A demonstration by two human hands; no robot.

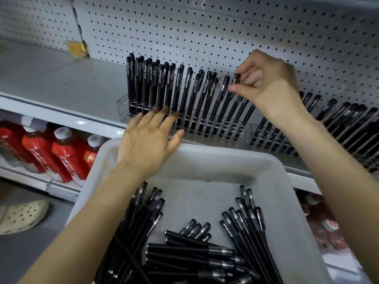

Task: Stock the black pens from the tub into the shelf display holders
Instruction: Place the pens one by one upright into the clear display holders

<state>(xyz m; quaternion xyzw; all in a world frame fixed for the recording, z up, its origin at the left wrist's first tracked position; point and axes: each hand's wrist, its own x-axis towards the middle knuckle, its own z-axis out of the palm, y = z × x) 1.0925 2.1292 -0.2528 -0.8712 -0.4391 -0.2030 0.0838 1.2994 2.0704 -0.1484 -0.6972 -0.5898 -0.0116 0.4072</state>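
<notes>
A white tub [205, 160] sits low in the head view with several loose black pens [194, 253] lying in it. On the shelf stands a clear display holder [123, 103] with several black pens [170, 89] upright in its holes. A second clear holder [254, 130] to the right also carries pens. My right hand [268, 78] pinches the cap end of one black pen [235, 80] that stands among the pens of the first holder. My left hand [149, 138] lies flat with straight fingers, fingertips touching the front of the first holder.
A white pegboard wall [225, 33] backs the grey shelf [61, 78]. Red bottles with white caps [61, 152] stand on the lower shelf at left. A yellow tag [77, 48] sits at the shelf's back. A beige perforated shoe [22, 216] shows on the floor at lower left.
</notes>
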